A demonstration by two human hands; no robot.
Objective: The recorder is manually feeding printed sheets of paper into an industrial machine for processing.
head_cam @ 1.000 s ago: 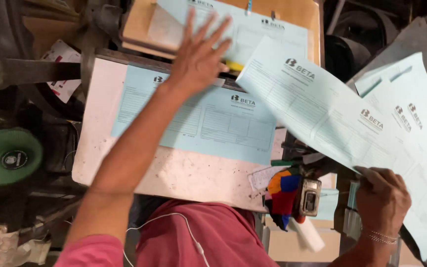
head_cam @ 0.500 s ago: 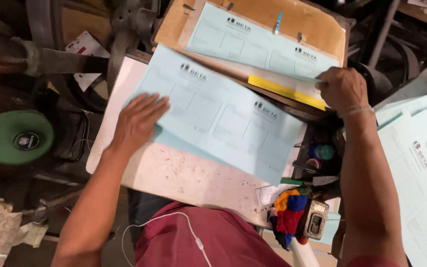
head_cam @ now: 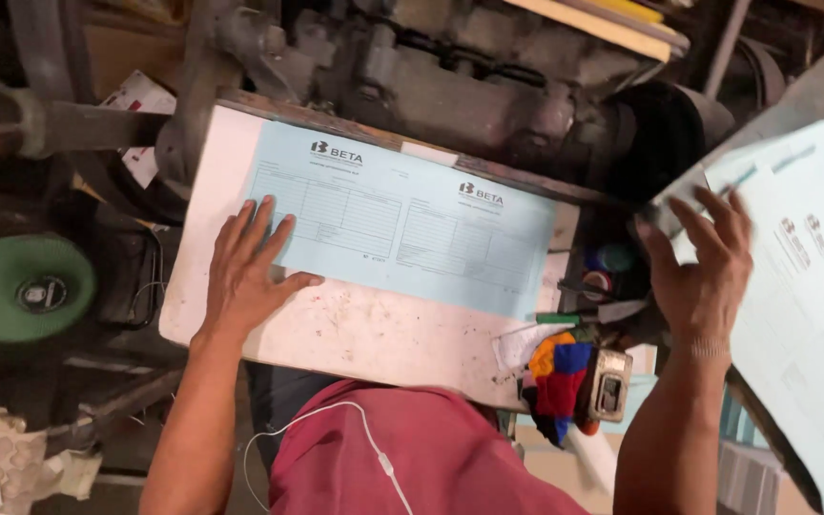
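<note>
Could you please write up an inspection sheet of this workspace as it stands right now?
Surface: white board, stained and scuffed, across the person's lap.
Job's things: pale blue printed form flat on the board; stack of blue sheets at right.
Clutter: multicoloured cloth, green pen, small grey device.
Hands: left hand flat on the form's lower left corner; right hand spread open on the stack.
Cables: white earphone wire over the red shirt.
Surroundings: dark machinery behind; green disc at left.
</note>
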